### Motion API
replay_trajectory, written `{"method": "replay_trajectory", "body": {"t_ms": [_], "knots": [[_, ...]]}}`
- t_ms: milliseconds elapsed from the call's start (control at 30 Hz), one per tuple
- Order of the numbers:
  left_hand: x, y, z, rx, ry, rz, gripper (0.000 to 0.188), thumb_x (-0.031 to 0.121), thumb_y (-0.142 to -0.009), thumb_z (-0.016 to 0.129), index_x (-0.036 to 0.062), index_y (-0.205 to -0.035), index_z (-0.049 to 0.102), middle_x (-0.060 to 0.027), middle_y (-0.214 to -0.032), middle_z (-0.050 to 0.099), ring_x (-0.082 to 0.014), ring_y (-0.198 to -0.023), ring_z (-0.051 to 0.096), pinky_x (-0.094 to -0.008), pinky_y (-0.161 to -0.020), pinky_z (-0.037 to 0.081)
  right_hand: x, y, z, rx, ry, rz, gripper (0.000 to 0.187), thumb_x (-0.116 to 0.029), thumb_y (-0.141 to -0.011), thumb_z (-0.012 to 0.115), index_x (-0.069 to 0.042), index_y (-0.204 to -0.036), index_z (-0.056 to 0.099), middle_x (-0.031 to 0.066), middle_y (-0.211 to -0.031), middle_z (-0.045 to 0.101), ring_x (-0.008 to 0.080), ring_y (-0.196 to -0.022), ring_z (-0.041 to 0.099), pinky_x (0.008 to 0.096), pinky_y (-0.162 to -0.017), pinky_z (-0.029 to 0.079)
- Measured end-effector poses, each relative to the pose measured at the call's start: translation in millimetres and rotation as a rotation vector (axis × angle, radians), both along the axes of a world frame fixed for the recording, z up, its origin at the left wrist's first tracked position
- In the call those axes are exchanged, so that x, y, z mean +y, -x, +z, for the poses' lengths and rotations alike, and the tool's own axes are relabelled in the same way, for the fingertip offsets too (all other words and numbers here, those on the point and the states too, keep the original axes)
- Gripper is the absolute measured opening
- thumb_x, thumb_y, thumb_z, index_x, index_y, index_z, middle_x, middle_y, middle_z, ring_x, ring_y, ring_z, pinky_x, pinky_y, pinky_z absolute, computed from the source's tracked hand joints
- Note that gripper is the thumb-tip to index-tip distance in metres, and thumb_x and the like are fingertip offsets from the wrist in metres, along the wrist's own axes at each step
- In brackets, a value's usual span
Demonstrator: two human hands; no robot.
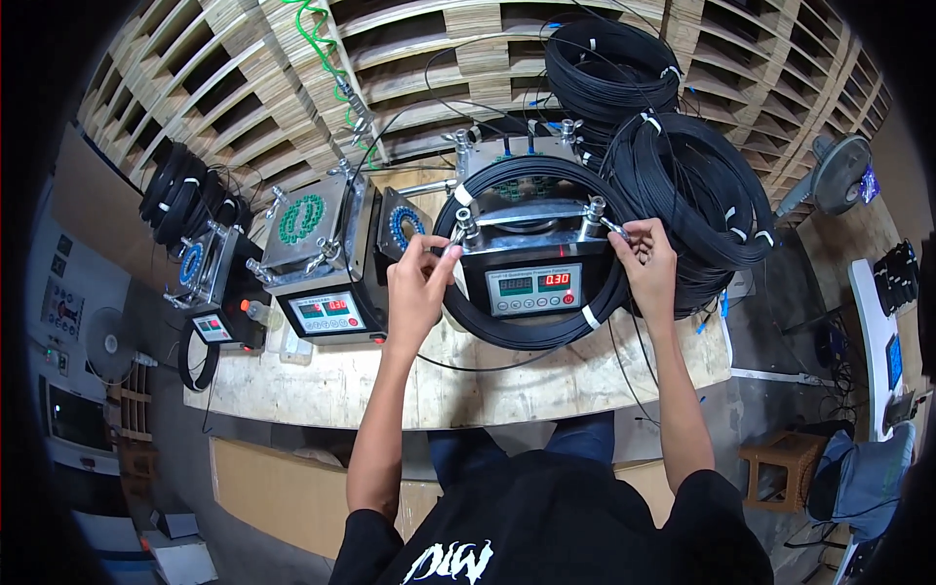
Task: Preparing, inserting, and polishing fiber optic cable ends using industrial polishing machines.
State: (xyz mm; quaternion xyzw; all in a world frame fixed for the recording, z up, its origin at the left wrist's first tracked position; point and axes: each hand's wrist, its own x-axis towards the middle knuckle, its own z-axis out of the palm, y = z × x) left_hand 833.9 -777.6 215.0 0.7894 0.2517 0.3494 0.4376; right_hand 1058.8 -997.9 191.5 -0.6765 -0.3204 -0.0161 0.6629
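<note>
A polishing machine (534,290) with a lit digital panel stands on the wooden bench in front of me. My left hand (422,278) pinches the metal clamp lever (456,235) at its front left corner. At the front right corner, the fingers of my right hand (645,255) are closed on a matching clamp lever (612,226). Around the machine hangs a coil of black cable (546,334), tied with white bands. Two cables with blue ends (531,143) rise from the machine's far plate. Both thumbs and forefingers partly cover the lever ends.
More black cable coils (687,185) are stacked at the right, against wooden pallets (487,54). A second machine (320,258) with a green-studded disc stands to the left; a smaller one (210,288) is farther left. A loose cable (487,369) crosses the wooden bench (448,395).
</note>
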Motion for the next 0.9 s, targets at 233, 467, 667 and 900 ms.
{"method": "replay_trajectory", "body": {"t_ms": [233,467,667,900], "knots": [[8,0,-2,-0.019,0.056,-0.065,0.019,0.013,-0.101,0.066,-0.0052,-0.099,0.061,-0.0076,-0.069,0.067,-0.0080,-0.059,0.058,-0.0246,-0.054,0.045,0,-3,-7,-0.034,0.001,-0.026,0.020,-0.010,-0.094,0.075,0.003,-0.094,0.060,0.0020,-0.076,0.063,0.0045,-0.069,0.054,0.0210,-0.062,0.043],[5,-2,4,-0.043,0.025,-0.038,0.022,0.015,-0.099,0.068,-0.0045,-0.095,0.060,-0.0065,-0.066,0.065,-0.0079,-0.056,0.057,-0.0253,-0.052,0.045,2,3,2,0.031,0.024,-0.038,0.020,-0.012,-0.095,0.074,0.003,-0.094,0.060,0.0022,-0.075,0.062,0.0044,-0.068,0.054,0.0215,-0.060,0.044],[18,7,1,0.174,0.170,-0.120,0.040,0.035,-0.106,0.058,0.0002,-0.087,0.057,-0.0046,-0.062,0.062,-0.0074,-0.051,0.054,-0.0258,-0.047,0.042,2,6,9,0.023,0.092,-0.033,0.020,-0.012,-0.096,0.073,0.003,-0.094,0.060,0.0015,-0.074,0.063,0.0039,-0.066,0.054,0.0213,-0.058,0.043],[24,4,5,0.151,0.143,-0.227,0.035,0.027,-0.105,0.061,-0.0015,-0.085,0.061,-0.0048,-0.063,0.063,-0.0078,-0.050,0.052,-0.0254,-0.047,0.040,-1,-11,5,0.034,0.084,0.046,0.018,-0.012,-0.095,0.073,0.001,-0.095,0.060,0.0002,-0.071,0.061,0.0025,-0.062,0.051,0.0201,-0.055,0.040]]}}
